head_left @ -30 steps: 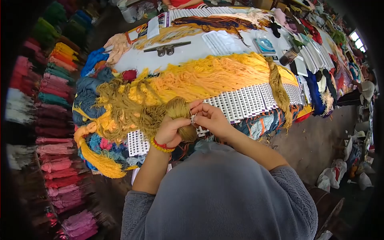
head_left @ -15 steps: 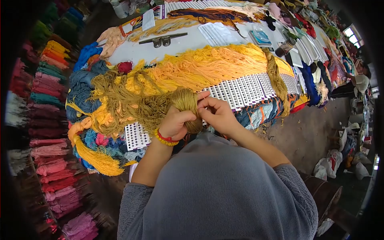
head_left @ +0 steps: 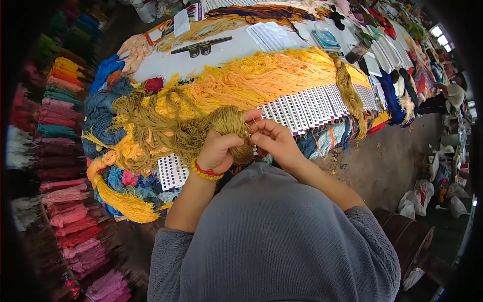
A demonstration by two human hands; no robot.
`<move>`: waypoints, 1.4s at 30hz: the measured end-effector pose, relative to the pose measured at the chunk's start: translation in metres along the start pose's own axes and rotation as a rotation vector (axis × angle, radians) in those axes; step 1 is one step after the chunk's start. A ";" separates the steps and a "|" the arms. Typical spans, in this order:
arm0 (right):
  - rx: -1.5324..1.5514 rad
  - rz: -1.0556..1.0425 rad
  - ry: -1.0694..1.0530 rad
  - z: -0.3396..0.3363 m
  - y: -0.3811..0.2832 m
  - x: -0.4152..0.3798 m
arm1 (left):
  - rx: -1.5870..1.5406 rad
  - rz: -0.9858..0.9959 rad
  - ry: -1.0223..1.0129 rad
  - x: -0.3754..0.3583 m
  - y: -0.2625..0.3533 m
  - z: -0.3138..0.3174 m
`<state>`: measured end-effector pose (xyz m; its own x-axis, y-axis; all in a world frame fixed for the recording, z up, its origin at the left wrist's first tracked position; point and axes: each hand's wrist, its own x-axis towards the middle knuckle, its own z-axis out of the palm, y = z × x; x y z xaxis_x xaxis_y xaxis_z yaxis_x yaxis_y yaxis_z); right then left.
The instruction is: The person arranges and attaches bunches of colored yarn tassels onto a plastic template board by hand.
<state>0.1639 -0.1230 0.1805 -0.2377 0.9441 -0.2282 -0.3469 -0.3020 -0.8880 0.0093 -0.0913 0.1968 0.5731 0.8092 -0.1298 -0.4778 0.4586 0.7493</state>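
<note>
A bundle of olive-gold thread [head_left: 232, 123] is gripped by my left hand [head_left: 217, 151], fingers wrapped round it and thumb across its front. From its left side, loose, crinkled olive skeins [head_left: 156, 121] trail over the yellow yarn. My right hand [head_left: 276, 145] is at the bundle's right edge, thumb and forefinger pinched together on what looks like a strand of the thread; the exact spot is partly hidden. Under the skeins lie yellow and peach yarn [head_left: 251, 78] and white cards with rows of holes [head_left: 302, 111].
Another olive skein [head_left: 348, 93] hangs over the table edge at right. A metal clip bar [head_left: 201, 47], paper sheets [head_left: 270, 36], a blue-topped scale [head_left: 327, 39] and a jar [head_left: 358, 50] lie further back. Coloured skeins [head_left: 70, 194] hang at left. Another person [head_left: 453, 95] is at far right.
The view has shifted slightly. My left hand keeps its hold on the thread bundle, while my right fingers have moved a little at its right edge.
</note>
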 end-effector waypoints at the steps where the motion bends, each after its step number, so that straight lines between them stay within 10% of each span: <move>1: -0.084 -0.049 -0.018 0.001 0.004 0.002 | 0.017 0.019 -0.001 0.001 0.000 0.000; 24: -0.074 0.112 -0.170 -0.008 0.005 0.008 | 0.135 0.060 0.190 0.005 0.000 -0.010; 27: 0.679 0.205 -0.564 -0.014 -0.007 0.008 | 0.152 -0.046 0.129 0.004 -0.002 -0.024; 31: 0.868 0.056 -0.502 -0.017 -0.011 0.008 | -0.156 -0.129 -0.049 0.001 -0.002 -0.023; 37: 0.129 -0.064 0.097 0.013 -0.011 0.013 | -0.156 -0.102 0.018 0.000 -0.001 -0.011; 42: -0.203 -0.159 0.051 0.002 0.014 0.022 | -0.023 -0.109 -0.023 0.003 -0.007 -0.013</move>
<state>0.1520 -0.1069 0.1638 -0.1469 0.9847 -0.0943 -0.1860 -0.1211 -0.9750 0.0055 -0.0874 0.1825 0.6378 0.7452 -0.1945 -0.4266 0.5521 0.7164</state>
